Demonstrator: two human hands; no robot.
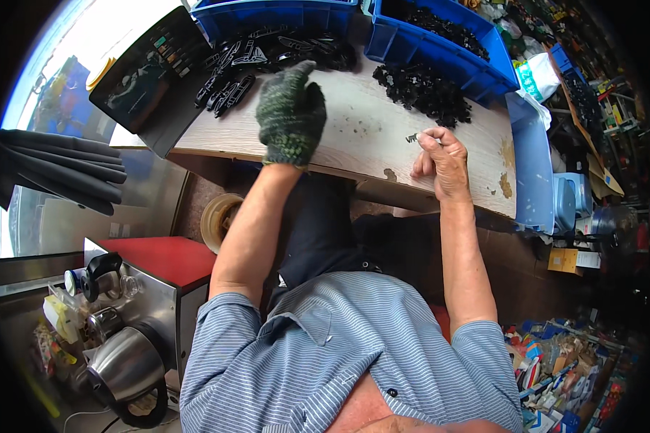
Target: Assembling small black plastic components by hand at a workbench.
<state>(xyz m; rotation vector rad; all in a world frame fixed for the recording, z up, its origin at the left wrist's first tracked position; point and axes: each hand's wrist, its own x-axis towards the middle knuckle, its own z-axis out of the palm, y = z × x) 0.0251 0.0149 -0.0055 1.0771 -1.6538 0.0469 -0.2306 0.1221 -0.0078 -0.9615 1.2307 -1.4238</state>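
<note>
While pinching a small metal part (412, 137) between bare right hand (440, 162) fingertips near the worktop (368, 137) front edge, gloved left hand (290, 115) raised open, holding nothing. Black pieces (422, 90) heaped toward the back edge; long clips (227, 90) at back-left. Judged early: most stock looks untouched.
</note>
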